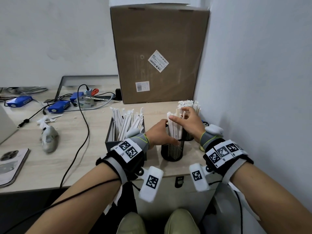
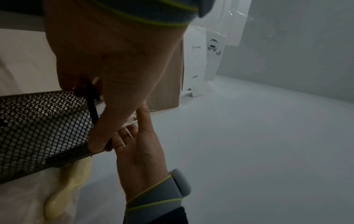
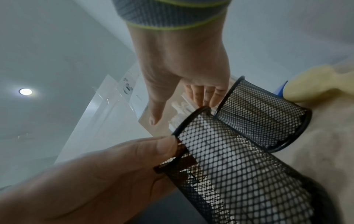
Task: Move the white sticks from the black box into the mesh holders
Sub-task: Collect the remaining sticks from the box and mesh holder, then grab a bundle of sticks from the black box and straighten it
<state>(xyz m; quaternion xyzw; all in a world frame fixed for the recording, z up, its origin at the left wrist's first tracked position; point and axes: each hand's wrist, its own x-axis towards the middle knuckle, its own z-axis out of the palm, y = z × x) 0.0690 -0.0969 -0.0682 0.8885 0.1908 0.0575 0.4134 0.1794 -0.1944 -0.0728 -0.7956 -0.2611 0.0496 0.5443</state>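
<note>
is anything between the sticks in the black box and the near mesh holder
Only the hands. The left hand grips the rim of the round black mesh holder on the side facing the black rectangular box, and the right hand lies over the white sticks packed in it, covering the opening.

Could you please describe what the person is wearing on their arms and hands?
The left hand and right hand are bare, with no sleeves. Each wrist wears a grey knitted cuff trimmed yellow-green, a black strap with white square-code tags, and a white tagged pod. A thin black cable runs along the left forearm.
</note>
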